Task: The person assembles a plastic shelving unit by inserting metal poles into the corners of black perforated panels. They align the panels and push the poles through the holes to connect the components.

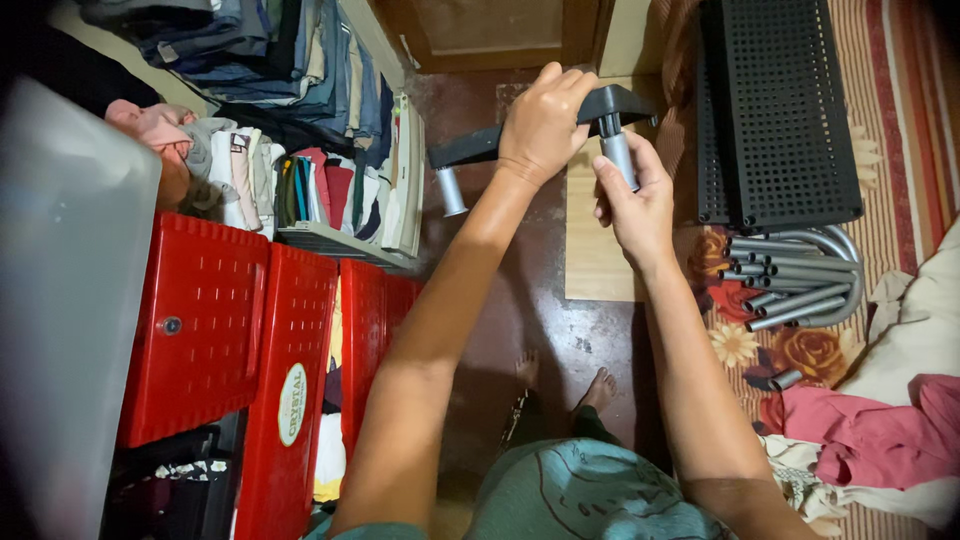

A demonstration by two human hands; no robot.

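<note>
Partly hidden, dark plastic bar [470, 146] under left hand [540, 125]; right hand [632, 200] fingers around grey tube [620, 155].

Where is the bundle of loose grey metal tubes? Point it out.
In the head view, the bundle of grey metal tubes lies on the floral rug at right, just below the black perforated shelf panels, above the pink cloth.

Matt black plastic bracket [600, 105], smooth grey metal tube [620, 155].

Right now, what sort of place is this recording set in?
Most likely a bedroom or storage corner of a home. Folded clothes fill a shelf above red plastic drawers, a floral rug covers the floor, and the left hand and right hand assemble a dark rack piece.
</note>
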